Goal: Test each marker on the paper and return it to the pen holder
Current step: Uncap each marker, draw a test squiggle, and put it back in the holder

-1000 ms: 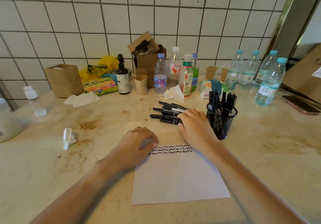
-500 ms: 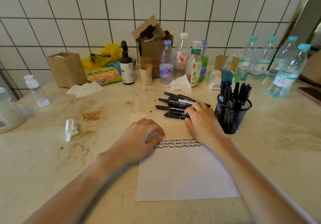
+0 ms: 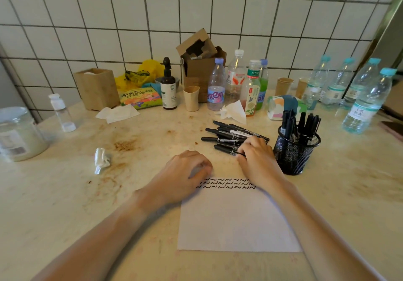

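- One sheet of white paper [image 3: 237, 219] lies flat on the stained counter [image 3: 65, 193], with two rows of black squiggles [image 3: 226, 183] across its top edge.
- The left hand [image 3: 185, 176] rests on the paper's upper left corner, fingers curled under loosely — it holds nothing I can see.
- The right hand [image 3: 257, 158] sits just beyond the paper's top right corner, its fingers curled over the near end of a loose pile of black markers [image 3: 229, 137]; it looks to be pinching one, though which one I cannot tell.
- The pile holds about seven markers — they overlap, so the count is rough.
- One black mesh pen holder [image 3: 294, 152] stands just right of that hand, with several black markers upright inside; too crowded to count.
- Four blue-capped water bottles [image 3: 366, 102] stand at the far right, and four more drink bottles [image 3: 235, 82] cluster behind the pile.
- One crumpled tissue [image 3: 101, 159] lies well to the left.
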